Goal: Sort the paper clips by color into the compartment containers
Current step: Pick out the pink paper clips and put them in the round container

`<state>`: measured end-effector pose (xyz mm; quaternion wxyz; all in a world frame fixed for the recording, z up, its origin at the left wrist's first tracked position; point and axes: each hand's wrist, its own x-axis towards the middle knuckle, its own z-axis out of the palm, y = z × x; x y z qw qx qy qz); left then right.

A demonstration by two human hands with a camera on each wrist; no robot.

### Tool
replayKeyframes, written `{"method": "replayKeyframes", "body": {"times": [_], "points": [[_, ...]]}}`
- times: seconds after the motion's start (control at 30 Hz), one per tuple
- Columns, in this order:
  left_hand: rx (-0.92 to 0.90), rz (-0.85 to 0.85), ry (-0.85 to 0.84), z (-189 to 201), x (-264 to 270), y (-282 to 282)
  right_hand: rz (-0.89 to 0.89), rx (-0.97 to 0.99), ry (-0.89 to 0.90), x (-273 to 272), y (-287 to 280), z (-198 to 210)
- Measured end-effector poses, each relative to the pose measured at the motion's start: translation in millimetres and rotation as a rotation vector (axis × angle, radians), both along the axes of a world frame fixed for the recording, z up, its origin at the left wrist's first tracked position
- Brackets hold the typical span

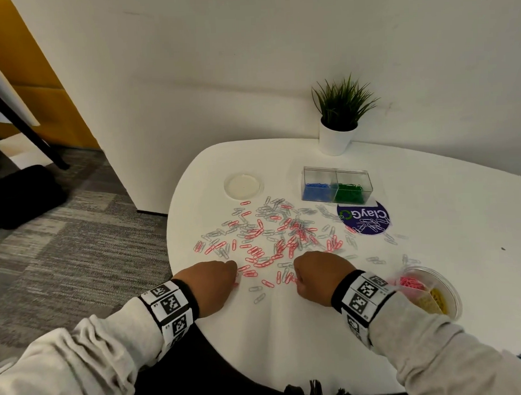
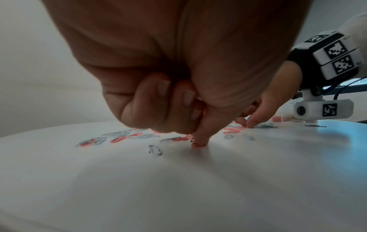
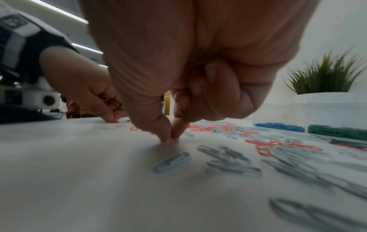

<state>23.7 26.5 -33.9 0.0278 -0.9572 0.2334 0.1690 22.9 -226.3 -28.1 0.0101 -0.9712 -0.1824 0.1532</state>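
From the head view, we work the near edge of the red and silver paper clips point(image 1: 269, 238) scattered mid-frame on the smooth white table point(image 1: 287, 329). Our left hand point(image 1: 215, 280) and right hand point(image 1: 318, 273) are both curled, fingertips down. The clear rectangular box point(image 1: 335, 184) above holds blue and green clips; the round tub point(image 1: 434, 291) at lower right holds pink and yellow.

In the left wrist view, our left hand keeps red clips tucked under curled fingers while pinching another thin wire red clip point(image 2: 195, 143).

In the right wrist view, thumb and forefinger meet on the table; whether they grip a clip we cannot tell. Next, we judge, comes carrying reds to the tub.
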Motion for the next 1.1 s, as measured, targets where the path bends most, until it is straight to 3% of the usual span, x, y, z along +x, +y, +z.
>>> {"method": "replayKeyframes", "body": {"times": [0.13, 0.23, 0.37, 0.47, 0.6, 0.73, 0.97, 1.1], "points": [[0.027, 0.015, 0.012, -7.4, 0.6, 0.2, 0.032, -0.044, -0.028, -6.0, 3.5, 5.9], [0.019, 0.037, 0.016, -8.8, 0.9, -2.1, -0.018, 0.075, -0.036, -7.8, -8.4, 35.1], [0.016, 0.053, 0.033, -5.3, 1.4, -6.8, -0.098, 0.156, -0.074, -17.4, -61.7, 87.7], [-0.01, 0.029, 0.009, 3.3, 4.6, -8.2, -0.2, 0.03, -0.114, -28.2, -117.8, 105.6], [-0.103, 0.012, -0.029, 18.7, 13.3, -4.9, -0.246, -0.137, -0.005, -39.1, -158.1, 95.0], [-0.195, 0.005, -0.047, 36.7, 18.7, -17.3, -0.201, -0.09, 0.054, -44.3, -162.9, 81.0], [-0.359, -0.031, 0.025, 68.5, 12.3, -50.5, -0.308, 0.034, 0.028, -50.7, -177.6, 104.4], [-0.453, -0.014, 0.084, 75.9, 2.3, -61.2, -0.403, 0.025, 0.254, -68.6, -174.1, 82.5]]}}
